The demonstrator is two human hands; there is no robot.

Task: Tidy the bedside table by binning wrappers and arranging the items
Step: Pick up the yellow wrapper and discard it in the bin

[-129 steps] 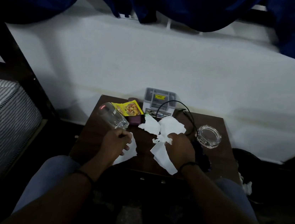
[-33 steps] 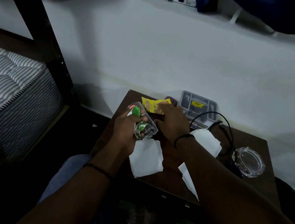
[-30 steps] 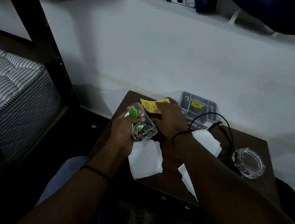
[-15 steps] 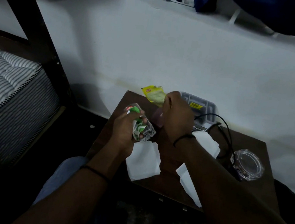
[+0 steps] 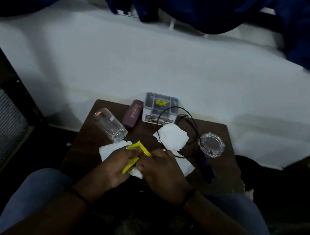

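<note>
Glass [image 5: 110, 125] lying sideways, table [image 5: 80, 143] rear-left. Left hand [image 5: 117, 164] and right hand [image 5: 160, 173] both pinching yellow wrapper [image 5: 138, 150] at front edge, over tissue [image 5: 111, 149]. Ashtray [image 5: 211, 144] far right.

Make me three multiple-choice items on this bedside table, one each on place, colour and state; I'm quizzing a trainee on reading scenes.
1. Where is the glass ashtray?
A. right part of the table
B. on the grey box
C. under the tissue

2. What colour is the wrapper in the hands?
A. red
B. yellow
C. blue

3. How is the drinking glass placed?
A. upright
B. lying on its side
C. held in a hand

Answers:
1 A, it sits near the right edge, beside the black cable.
2 B, the left hand and right hand grip a yellow packet.
3 B, it lies tipped over on the table, untouched.
</note>
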